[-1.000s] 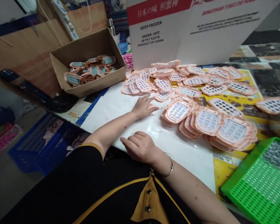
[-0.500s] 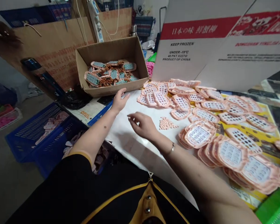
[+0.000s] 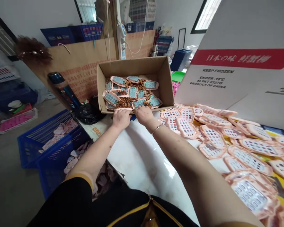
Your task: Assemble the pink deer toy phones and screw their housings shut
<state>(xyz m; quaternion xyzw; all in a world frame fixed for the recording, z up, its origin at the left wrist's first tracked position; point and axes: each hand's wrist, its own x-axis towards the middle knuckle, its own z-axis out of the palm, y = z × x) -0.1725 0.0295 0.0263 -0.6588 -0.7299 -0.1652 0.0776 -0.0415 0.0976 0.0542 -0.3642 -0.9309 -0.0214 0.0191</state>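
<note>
A brown cardboard box (image 3: 161,75) stands at the far left of the white table top (image 3: 142,157). It holds several pink toy-phone pieces with blue keypads (image 3: 132,93). My left hand (image 3: 121,118) and my right hand (image 3: 144,115) both rest on the box's near rim, side by side, fingers curled over the edge. Whether the fingers grip the rim firmly I cannot tell. Many pink keypad shells (image 3: 213,135) lie spread over the table to the right of my right arm.
A large white carton with a red stripe (image 3: 227,78) stands behind the shells. Blue crates with pink parts (image 3: 49,138) sit on the floor at left. A black bag (image 3: 87,113) lies beside the box, with brown cardboard sheets (image 3: 80,66) behind.
Both hands have moved away from me, off the table top, to the near edge of the cardboard box. The view has swung up and left.
</note>
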